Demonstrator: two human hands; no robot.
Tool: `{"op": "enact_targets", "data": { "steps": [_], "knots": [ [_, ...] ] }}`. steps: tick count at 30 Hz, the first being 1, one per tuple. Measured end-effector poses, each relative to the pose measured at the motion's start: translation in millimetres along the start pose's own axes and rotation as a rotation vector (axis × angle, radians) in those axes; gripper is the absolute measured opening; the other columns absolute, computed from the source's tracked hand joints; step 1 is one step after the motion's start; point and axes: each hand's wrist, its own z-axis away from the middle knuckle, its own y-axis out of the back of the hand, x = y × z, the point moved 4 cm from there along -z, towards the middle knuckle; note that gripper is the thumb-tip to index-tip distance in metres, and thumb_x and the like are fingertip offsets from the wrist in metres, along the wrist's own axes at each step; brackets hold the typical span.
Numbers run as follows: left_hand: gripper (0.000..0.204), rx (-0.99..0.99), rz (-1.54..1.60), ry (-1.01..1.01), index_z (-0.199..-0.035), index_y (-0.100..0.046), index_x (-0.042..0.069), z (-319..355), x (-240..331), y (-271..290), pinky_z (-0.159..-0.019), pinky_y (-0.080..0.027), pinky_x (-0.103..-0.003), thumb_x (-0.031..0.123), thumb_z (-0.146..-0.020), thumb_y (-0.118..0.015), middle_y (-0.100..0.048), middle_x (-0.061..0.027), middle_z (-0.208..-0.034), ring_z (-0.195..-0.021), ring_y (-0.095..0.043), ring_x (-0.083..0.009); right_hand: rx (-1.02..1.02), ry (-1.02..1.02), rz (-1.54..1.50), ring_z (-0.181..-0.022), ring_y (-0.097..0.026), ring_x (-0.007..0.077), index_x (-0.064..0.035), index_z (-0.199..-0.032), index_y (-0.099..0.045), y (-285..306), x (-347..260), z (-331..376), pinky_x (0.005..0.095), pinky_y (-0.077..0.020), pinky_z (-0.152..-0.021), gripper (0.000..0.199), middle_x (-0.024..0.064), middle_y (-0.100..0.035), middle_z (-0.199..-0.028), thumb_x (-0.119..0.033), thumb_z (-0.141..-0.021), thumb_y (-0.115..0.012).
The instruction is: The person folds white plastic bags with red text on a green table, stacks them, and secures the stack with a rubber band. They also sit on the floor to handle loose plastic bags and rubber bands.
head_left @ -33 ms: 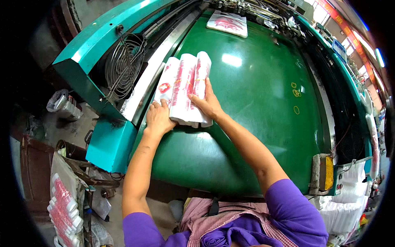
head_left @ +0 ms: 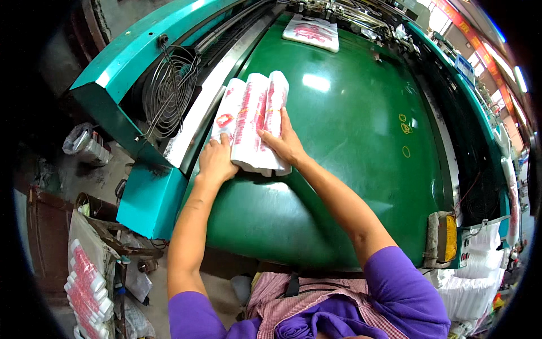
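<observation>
Three rolled bundles of white plastic bags (head_left: 249, 113) with red print lie side by side, lengthwise, on the green conveyor belt (head_left: 350, 186). A thin yellow rubber band shows around the middle and right rolls. My left hand (head_left: 218, 160) grips the near left end of the bundles, its fingers bent and partly hidden. Along the right roll, my right hand (head_left: 287, 144) presses with fingers stretched up its side and the thumb over the top. Between them, my hands hold the rolls close together.
A flat stack of red-printed bags (head_left: 311, 33) lies at the belt's far end. Several yellow rubber bands (head_left: 406, 128) are on the right. Teal machine frames (head_left: 148, 200) flank the belt; a wire coil (head_left: 169, 90) stands left. More rolls (head_left: 87, 285) are piled at lower left.
</observation>
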Motion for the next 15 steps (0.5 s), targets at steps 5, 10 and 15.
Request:
{"op": "enact_targets", "data": {
  "steps": [5, 10, 15],
  "knots": [
    [0.058, 0.097, 1.416, -0.045, -0.129, -0.043, -0.006, -24.5, -39.1, 8.0, -0.082, -0.047, -0.029, 0.007, -0.074, -0.054, -0.060, -0.0133, -0.112, -0.096, -0.060, -0.0178, 0.050, 0.045, -0.046, -0.137, -0.018, 0.0398, 0.0096, -0.141, -0.006, 2.5, -0.7, 8.3, 0.0400, -0.0184, -0.111, 0.106, 0.0324, -0.017, -0.144, -0.051, -0.075, -0.062],
    [0.053, 0.324, 0.715, 0.052, -0.128, -0.044, -0.007, -47.5, -33.8, -1.2, -0.096, -0.039, -0.038, 0.021, -0.083, -0.051, -0.049, -0.0236, -0.127, -0.114, -0.050, -0.0353, 0.156, 0.035, 0.221, -0.135, -0.013, 0.0469, 0.0027, -0.143, -0.009, -39.3, -6.7, -4.4, 0.0473, -0.0160, -0.110, 0.094, 0.0363, -0.011, -0.143, -0.053, -0.083, -0.054],
    [0.053, 0.388, 0.140, -0.395, -0.126, -0.054, 0.011, 1.1, 59.6, 19.6, -0.105, -0.027, -0.049, 0.038, -0.081, -0.062, -0.040, -0.0139, -0.138, -0.129, -0.034, -0.0350, -0.072, 0.214, 0.396, -0.133, -0.024, 0.0430, -0.0123, -0.144, -0.022, -15.1, 17.7, -3.3, 0.0517, -0.0212, -0.108, 0.071, 0.0274, -0.023, -0.145, -0.051, -0.089, -0.045]
  ]
}}
